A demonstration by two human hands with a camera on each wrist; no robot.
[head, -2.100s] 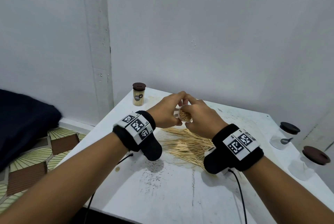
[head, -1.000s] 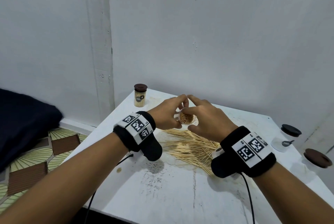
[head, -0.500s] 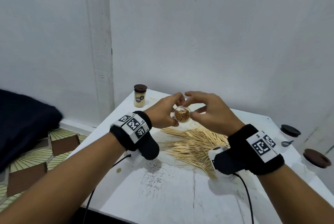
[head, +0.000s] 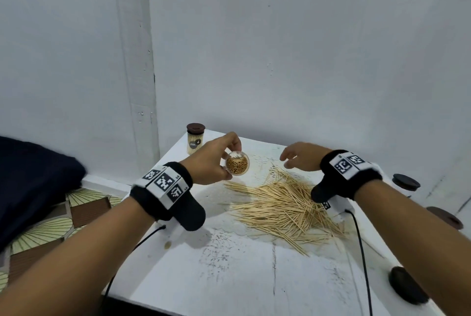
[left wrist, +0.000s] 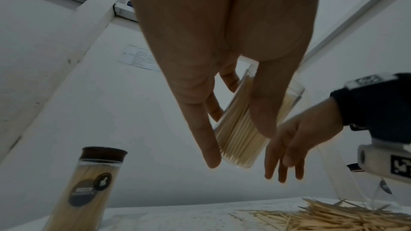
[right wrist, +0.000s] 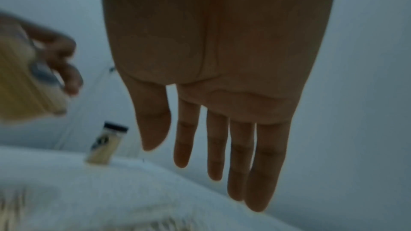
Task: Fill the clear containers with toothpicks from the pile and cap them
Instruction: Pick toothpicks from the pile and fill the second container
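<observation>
Holding the clear container [head: 237,163] full of toothpicks, our left hand [head: 210,162] keeps it up above the counter [head: 229,277]. Our right hand [head: 300,159] has let go and pulled away, fingers loose and holding nothing. We think it is full and needs a cap [head: 407,288], near our right elbow by the counter's edge. The pile [head: 283,206] lies under our hands.

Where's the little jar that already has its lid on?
In the head view the capped jar stands at the table's far left corner by the wall, just behind the left hand.
</observation>
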